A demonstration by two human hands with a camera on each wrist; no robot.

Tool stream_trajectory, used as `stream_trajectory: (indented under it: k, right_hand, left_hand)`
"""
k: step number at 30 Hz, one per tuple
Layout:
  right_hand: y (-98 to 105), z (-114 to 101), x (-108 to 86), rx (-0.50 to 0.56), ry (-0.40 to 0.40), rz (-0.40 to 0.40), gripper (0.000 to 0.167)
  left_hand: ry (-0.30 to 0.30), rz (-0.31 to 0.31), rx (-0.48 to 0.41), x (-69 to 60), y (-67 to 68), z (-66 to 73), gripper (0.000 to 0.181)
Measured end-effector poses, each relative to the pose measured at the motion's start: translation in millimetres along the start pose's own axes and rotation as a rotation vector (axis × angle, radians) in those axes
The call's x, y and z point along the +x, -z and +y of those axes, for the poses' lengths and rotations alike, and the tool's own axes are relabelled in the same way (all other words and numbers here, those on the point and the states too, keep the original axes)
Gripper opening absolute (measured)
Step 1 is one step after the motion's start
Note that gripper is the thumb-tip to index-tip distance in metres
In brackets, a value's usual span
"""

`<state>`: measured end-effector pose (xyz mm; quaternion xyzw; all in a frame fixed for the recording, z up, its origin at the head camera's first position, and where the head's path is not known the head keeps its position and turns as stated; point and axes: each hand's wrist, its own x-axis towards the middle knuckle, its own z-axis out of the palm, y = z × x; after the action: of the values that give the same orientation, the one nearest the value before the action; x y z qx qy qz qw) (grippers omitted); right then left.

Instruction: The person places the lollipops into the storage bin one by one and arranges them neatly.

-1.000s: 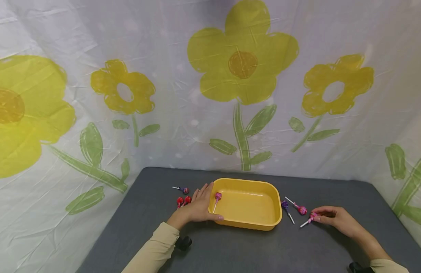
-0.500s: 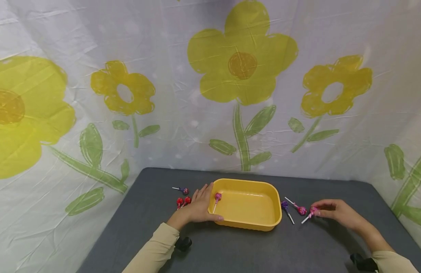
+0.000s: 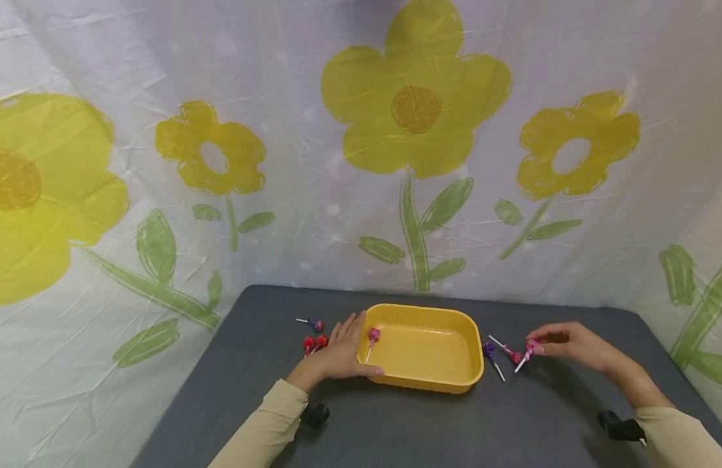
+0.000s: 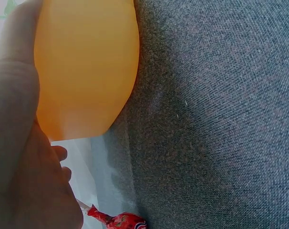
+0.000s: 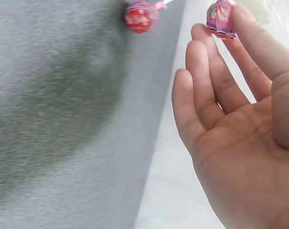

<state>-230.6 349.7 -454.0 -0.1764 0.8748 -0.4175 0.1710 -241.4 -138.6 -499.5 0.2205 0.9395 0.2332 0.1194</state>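
Observation:
A yellow plastic bin [image 3: 422, 385] stands on the dark grey table with one pink lollipop [image 3: 373, 336] inside at its left end. My left hand [image 3: 340, 354] rests against that end, fingers spread along the side and thumb at the front wall; in the left wrist view the hand [image 4: 20, 129] lies along the orange-looking wall [image 4: 87, 71]. Between thumb and fingertips my right hand [image 3: 577, 351] pinches the wrapped head of a pink lollipop [image 3: 531, 348], its white stick pointing down-left. The right wrist view shows this pinched wrapper [image 5: 221, 19] above the palm [image 5: 235, 138].
Right of the bin lie a purple lollipop [image 3: 489, 351] and a pink-red one [image 3: 515, 357]. Beyond my left hand are red lollipops [image 3: 309, 344] and a dark purple one [image 3: 318, 325]. A flowered curtain [image 3: 302, 195] hangs behind the table's far edge.
My right hand has moved away from me and slightly left, carrying the pink lollipop up close to the pink-red one. The left hand and the bin have stayed put.

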Motion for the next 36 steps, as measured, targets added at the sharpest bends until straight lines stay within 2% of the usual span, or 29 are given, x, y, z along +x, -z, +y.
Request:
stream_trajectory:
  k: [5,11,25,36]
  right_hand:
    - [7,-10,6.0,-0.034,0.036,-0.015,0.040]
    - [14,-25,14.8,-0.049,0.082,-0.070,0.038]
    - [26,-54,44.3,-0.027,-0.045,-0.197,0.047]
    - [26,-63,61.4,0.002,-0.057,-0.234,0.041]
  left_hand:
    - [-0.003,-0.002,-0.001,0.5,0.7,0.8,0.130]
    - [-0.005,-0.004,0.002,0.5,-0.8,-1.2,0.131]
    - [-0.006,-0.006,0.005,0.2,-0.1,-1.9,0.131]
    - [-0.018,-0.001,0.003,2.6,-1.2,-3.3,0.130]
